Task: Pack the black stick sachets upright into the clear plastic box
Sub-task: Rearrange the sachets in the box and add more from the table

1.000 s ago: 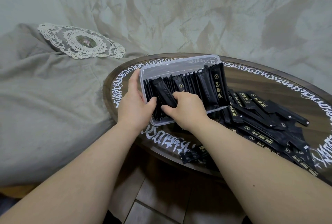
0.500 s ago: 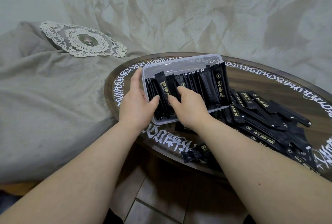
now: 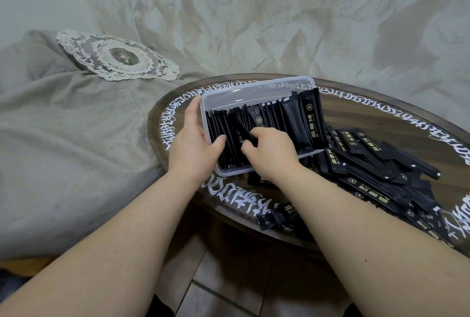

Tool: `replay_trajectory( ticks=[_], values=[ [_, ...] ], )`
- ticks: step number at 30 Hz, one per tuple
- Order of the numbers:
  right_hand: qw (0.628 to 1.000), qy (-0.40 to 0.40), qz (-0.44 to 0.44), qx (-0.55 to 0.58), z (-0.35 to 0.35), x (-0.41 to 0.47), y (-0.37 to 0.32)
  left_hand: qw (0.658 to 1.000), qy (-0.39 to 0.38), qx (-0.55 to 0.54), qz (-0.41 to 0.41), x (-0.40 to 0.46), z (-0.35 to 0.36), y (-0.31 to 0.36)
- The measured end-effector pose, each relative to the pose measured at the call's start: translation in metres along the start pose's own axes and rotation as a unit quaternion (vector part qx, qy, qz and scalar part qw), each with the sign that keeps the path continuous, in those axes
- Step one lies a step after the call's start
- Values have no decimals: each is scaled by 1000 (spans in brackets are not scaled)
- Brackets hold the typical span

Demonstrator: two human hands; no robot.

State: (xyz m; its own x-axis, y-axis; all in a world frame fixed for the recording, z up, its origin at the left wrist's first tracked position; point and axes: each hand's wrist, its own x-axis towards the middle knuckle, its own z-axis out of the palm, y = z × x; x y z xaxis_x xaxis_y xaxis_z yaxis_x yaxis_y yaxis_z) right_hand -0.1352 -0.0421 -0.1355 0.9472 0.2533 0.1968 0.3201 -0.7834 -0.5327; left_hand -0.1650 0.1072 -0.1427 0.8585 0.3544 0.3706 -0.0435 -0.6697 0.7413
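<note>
your left hand (image 3: 194,146) grips the left wall of the clear box (image 3: 254,90) on the bench (image 3: 381,110), thumb inside. packed sachets (image 3: 292,120) stand in it. your right hand (image 3: 270,152) pinches one there. loose sachets (image 3: 376,164) lie piled just right of the box.

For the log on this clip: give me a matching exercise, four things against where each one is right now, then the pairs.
Things:
1. left hand
2. right hand
3. loose sachets
4. lace doily

Places:
A. on the grey fabric
B. heaped on the table right of the box
C. fingers among the packed sachets
D. gripping the clear box at its left end

Pairs: 1-D, 2-C, 3-B, 4-A
</note>
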Motion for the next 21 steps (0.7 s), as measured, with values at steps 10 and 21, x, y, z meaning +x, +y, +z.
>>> replay_trajectory(
  ticks=[10, 21],
  values=[
    [997, 25, 68, -13, -1, 3, -2, 1000, -1, -3, 3, -1, 0, 0],
    [994, 51, 90, 25, 3, 6, -2, 1000, 0, -3, 3, -2, -2, 1]
  ],
)
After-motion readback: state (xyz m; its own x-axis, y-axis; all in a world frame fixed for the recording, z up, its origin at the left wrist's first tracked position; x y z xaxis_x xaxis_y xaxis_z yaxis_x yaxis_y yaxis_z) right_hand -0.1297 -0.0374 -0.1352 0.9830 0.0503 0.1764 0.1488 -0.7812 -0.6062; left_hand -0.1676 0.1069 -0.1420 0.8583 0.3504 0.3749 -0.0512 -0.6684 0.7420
